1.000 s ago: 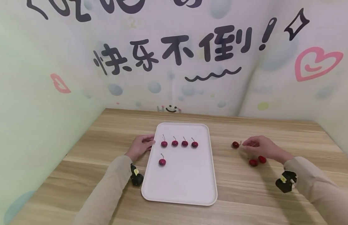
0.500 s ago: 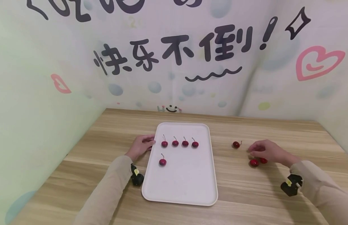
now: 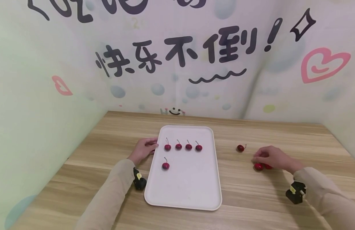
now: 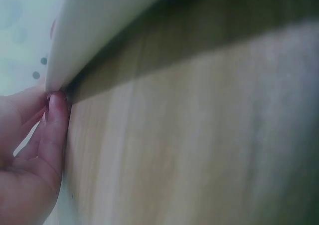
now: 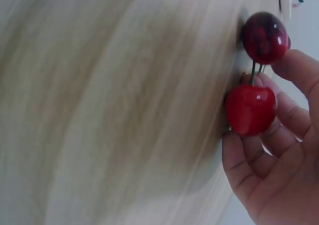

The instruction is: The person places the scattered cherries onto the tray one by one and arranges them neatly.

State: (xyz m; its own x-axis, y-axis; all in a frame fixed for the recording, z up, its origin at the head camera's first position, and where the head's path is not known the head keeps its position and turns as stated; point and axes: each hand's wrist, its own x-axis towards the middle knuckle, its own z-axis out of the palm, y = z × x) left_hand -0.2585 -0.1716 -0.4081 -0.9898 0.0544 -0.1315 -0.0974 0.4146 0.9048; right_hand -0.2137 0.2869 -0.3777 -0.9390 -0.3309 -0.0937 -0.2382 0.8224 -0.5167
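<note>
L hand (image 3: 143, 150) pinches tray's (image 3: 189, 188) left rim. R hand (image 3: 270, 156) is well R of tray, fingers curved round bright red cherry (image 5: 250, 110), one fingertip at dark cherry (image 5: 265, 38) just beside it; can't tell if they grip fruit or stem. Loose cherry (image 3: 240, 148) lies betw. tray & R hand, apart from fingers. Tray's own five cherries (image 3: 178, 146): 4 in row twd far end, 1 nearer, at L.
</note>
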